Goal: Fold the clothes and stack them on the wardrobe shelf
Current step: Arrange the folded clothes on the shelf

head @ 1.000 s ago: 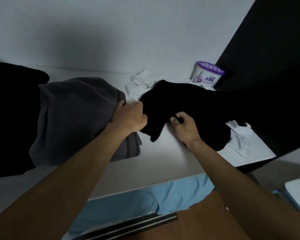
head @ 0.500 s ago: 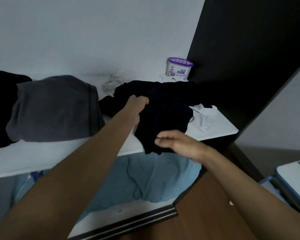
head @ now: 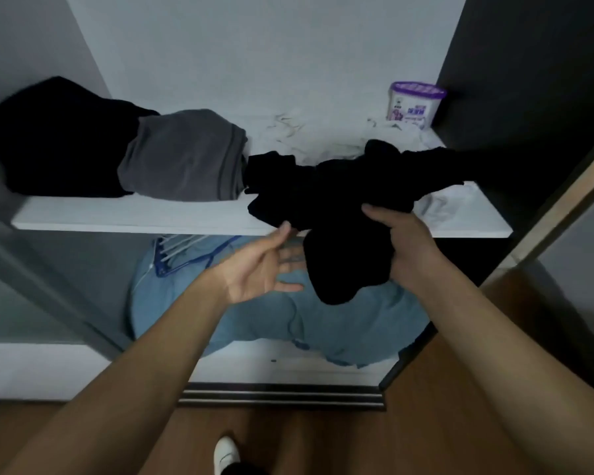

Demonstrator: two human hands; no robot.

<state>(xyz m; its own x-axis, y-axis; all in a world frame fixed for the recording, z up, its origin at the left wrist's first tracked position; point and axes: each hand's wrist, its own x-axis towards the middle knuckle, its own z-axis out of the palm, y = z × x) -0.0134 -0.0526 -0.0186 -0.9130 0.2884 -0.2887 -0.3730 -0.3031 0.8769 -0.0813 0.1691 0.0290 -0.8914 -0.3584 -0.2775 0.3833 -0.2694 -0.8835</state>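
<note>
A black garment (head: 343, 200) is draped over the front edge of the white shelf (head: 134, 217), part of it bunched on the shelf and part hanging below the edge. It is held by the right hand (head: 405, 245), whose fingers are closed around a fold just at the shelf's front, with the thumb on top of the cloth. The left hand (head: 264, 265) is held open, palm up, just beside the hanging portion; only its fingertips come near the cloth, and nothing is gripped by it.

The garment is judged to be light, soft and limp. No shape will be kept by it on its own, so whatever is not supported will sag and slide off the edge. It is so dark that seams, collar and sleeves cannot be told apart. A second hold is best taken by the left hand on the loose end below the right hand's grip, so that the cloth can be spread and squared before folding.

To the left on the same shelf, a folded grey garment (head: 186, 159) lies against a black pile (head: 55, 142). White cloth (head: 326, 138) is crumpled behind the black garment, and a purple-lidded tub (head: 414, 104) stands in the back right corner.
</note>
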